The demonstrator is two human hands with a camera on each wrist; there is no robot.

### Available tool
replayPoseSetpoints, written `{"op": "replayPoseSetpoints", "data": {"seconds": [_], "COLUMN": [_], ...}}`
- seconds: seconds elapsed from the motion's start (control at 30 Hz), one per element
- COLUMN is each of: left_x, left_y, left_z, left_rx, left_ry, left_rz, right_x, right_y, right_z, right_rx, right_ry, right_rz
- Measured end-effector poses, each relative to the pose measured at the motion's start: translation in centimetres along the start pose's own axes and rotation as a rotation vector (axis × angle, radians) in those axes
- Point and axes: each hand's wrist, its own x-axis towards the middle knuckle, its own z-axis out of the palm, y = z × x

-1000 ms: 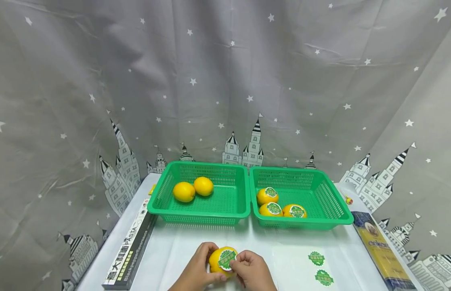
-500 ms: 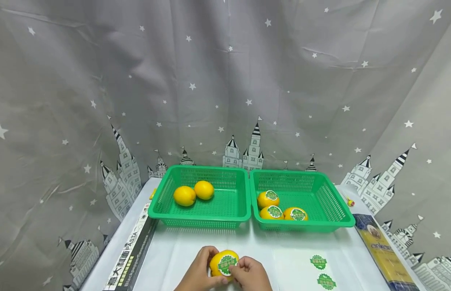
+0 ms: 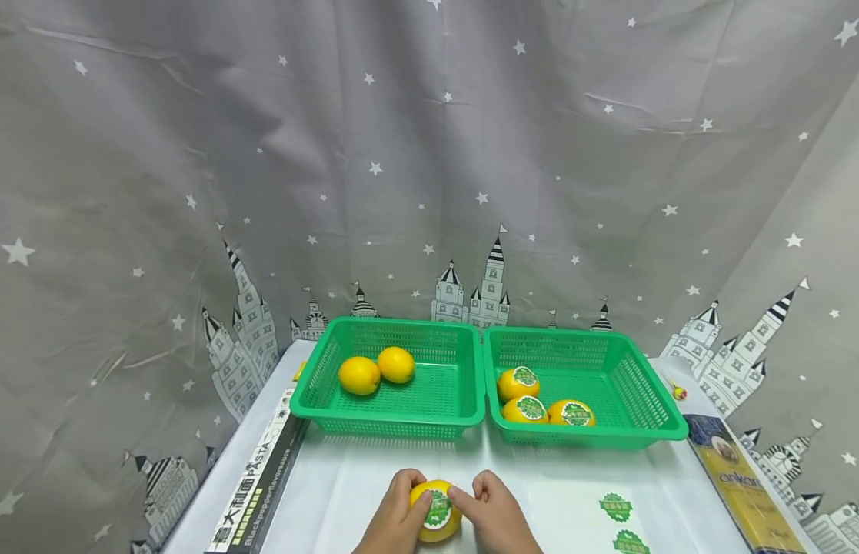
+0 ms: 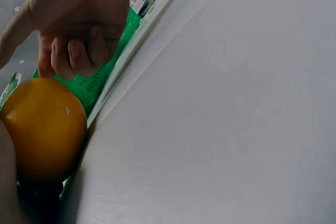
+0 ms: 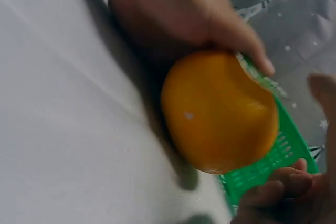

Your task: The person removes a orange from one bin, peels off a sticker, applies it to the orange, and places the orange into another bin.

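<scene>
My left hand (image 3: pixel 396 517) grips a yellow-orange orange (image 3: pixel 446 534) low in the head view, its thumb lying on the round green-and-white sticker (image 3: pixel 439 508) on the fruit. Beside it is my right hand (image 3: pixel 500 514), thumb stretched toward the orange's upper right edge and other fingers loosely bent. In the right wrist view, a gap shows between the right thumb (image 5: pixel 320 85) and the orange (image 5: pixel 218 114); nothing is held in that hand. The left wrist view shows the orange (image 4: pixel 44 129) close up, with the bent right fingers (image 4: pixel 76 56) above it.
Two plain oranges (image 3: pixel 359 375) lie in the left green basket (image 3: pixel 387 422); three stickered oranges (image 3: pixel 525 409) sit in the right basket (image 3: pixel 588 437). Two green stickers (image 3: pixel 615 507) lie at right. A pasta box (image 3: pixel 259 492) and a pasta packet (image 3: pixel 740 485) flank the table.
My right thumb has moved off the sticker's middle to the fruit's right edge. My left thumb has come up onto the sticker, and the orange has turned slightly.
</scene>
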Motion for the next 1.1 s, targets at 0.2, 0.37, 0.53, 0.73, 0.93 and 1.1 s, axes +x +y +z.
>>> {"op": "replayPoseSetpoints", "data": {"seconds": [0.2,0.37,0.53,0.73,0.93,1.1], "left_x": [0.0,0.5,1.1,1.0,0.7,0.7], "left_y": [0.1,0.4,0.9,1.2,0.8,0.3], "left_z": [0.3,0.2,0.2,0.3,0.0,-0.5], "left_rx": [-0.024,-0.072,-0.116,-0.171,-0.165,-0.135], "left_ry": [-0.013,-0.033,-0.021,-0.033,-0.074,-0.164], "left_rz": [0.023,-0.058,-0.126,-0.113,-0.082,-0.032], "right_x": [0.9,1.5,1.7,1.3,1.3,1.7], "right_y": [0.6,1.4,1.9,1.7,1.5,1.1], "right_z": [0.4,0.3,0.3,0.5,0.3,0.0], "right_rx": [-0.067,-0.039,-0.031,-0.085,-0.057,0.077], "right_ry": [-0.06,-0.078,-0.113,-0.128,-0.175,-0.173], "right_rz": [-0.071,-0.109,-0.135,-0.181,-0.168,-0.026]}}
